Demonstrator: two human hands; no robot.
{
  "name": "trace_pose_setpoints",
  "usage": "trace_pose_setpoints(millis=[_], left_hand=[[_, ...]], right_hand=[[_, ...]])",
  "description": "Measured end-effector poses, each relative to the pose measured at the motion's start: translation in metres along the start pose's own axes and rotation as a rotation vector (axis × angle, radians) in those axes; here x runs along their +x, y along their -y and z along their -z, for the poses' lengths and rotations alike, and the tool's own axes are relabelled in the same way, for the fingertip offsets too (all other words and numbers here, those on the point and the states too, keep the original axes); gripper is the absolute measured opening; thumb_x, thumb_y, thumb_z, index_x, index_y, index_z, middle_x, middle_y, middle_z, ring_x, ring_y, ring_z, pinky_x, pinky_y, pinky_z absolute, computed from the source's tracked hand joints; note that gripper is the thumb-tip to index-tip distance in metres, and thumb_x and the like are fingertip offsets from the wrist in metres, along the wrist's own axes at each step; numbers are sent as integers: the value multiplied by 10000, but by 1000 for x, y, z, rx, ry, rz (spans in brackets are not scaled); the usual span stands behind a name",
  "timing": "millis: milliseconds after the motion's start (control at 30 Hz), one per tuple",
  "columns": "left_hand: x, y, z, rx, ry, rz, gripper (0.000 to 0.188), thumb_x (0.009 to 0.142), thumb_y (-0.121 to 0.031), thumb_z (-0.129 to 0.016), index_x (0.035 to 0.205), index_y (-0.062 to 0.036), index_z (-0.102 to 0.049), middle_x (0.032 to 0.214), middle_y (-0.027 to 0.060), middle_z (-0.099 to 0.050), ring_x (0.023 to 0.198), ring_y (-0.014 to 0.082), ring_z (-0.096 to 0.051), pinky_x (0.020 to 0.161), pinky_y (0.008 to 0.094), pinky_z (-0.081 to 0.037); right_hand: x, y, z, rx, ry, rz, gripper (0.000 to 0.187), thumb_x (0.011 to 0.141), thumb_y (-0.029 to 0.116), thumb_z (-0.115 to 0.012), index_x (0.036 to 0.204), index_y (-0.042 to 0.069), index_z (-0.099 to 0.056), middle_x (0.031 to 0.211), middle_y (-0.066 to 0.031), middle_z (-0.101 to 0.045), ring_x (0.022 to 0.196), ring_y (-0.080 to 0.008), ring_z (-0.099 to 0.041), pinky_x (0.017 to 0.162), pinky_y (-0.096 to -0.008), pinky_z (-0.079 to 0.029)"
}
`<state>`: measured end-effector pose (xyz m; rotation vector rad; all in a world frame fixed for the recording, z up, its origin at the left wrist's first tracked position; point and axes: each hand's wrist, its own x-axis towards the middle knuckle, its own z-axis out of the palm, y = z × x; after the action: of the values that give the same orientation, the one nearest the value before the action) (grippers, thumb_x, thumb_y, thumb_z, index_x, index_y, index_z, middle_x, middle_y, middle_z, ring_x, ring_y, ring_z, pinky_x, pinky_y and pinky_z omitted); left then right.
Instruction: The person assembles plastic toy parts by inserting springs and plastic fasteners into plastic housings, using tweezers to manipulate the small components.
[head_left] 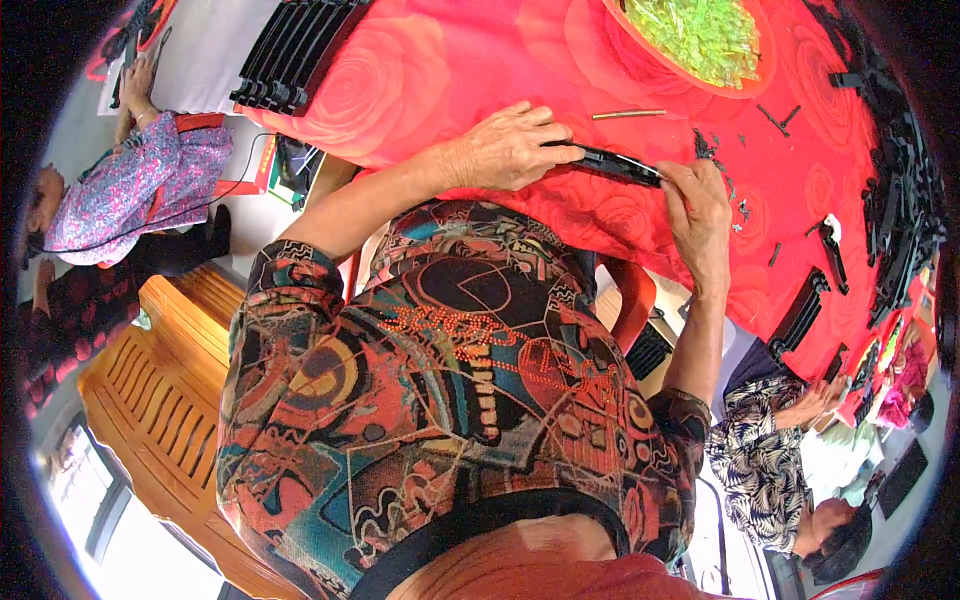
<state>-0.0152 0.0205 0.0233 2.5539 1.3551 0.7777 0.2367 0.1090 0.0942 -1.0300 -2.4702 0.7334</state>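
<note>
Both my hands are over the near edge of the table, holding a long, narrow black plastic piece (pixel 612 163) between them. Its left end is in the fingers of my left hand (pixel 512 148). My right hand (pixel 697 205) pinches the other end between thumb and fingers. A pale streak runs along the piece's upper side near the right hand; I cannot tell if it is a separate part. Just beyond the piece lies a thin brass-coloured rod (pixel 628 114). Small dark bits (pixel 742 212) are scattered right of my right hand.
A red rose-patterned cloth (pixel 430 90) covers the table. An orange bowl (pixel 768 60) holds translucent yellow-green pieces. Black parts are stacked at far left (pixel 295 60) and right (pixel 800 312), and heaped along the right edge (pixel 905 200). People sit left (pixel 130 190) and right (pixel 755 430).
</note>
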Motion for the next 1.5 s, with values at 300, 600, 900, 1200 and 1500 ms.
trace_pose_setpoints(millis=[300,600,900,1200,1500], left_hand=[[7,1,5,-36,70,18,379,694,-105,-624,1070,-108,-579,988,59,-538,807,250,-489,710,374,-430],[4,4,2,-32,57,8,375,699,-112,-626,1072,-112,-585,990,60,-539,808,258,-490,707,376,-433],[5,3,4,-41,62,9,379,695,-89,-616,1072,-111,-577,974,60,-536,789,256,-486,710,360,-441],[3,6,-2,-90,-24,-24,408,686,-76,-638,1086,-91,-559,952,83,-536,795,255,-515,704,352,-461],[4,7,0,-63,-8,-47,362,699,-83,-645,1057,-79,-588,949,94,-537,794,256,-517,696,349,-464]], right_hand=[[7,-4,-12,-52,50,126,135,774,39,-591,902,39,-633,742,-123,-470,744,-288,-505,646,-387,-423],[10,-5,-14,122,93,60,125,797,23,-563,914,20,-604,785,-154,-513,776,-320,-547,669,-394,-446],[4,-4,-13,82,46,52,129,814,22,-552,934,27,-597,842,-148,-512,790,-313,-558,673,-383,-457],[3,-10,-17,83,75,61,132,806,26,-563,932,34,-601,827,-140,-504,774,-306,-547,659,-386,-453],[8,-13,-16,285,89,-68,116,775,11,-574,891,24,-577,775,-120,-518,748,-260,-553,668,-341,-446]])
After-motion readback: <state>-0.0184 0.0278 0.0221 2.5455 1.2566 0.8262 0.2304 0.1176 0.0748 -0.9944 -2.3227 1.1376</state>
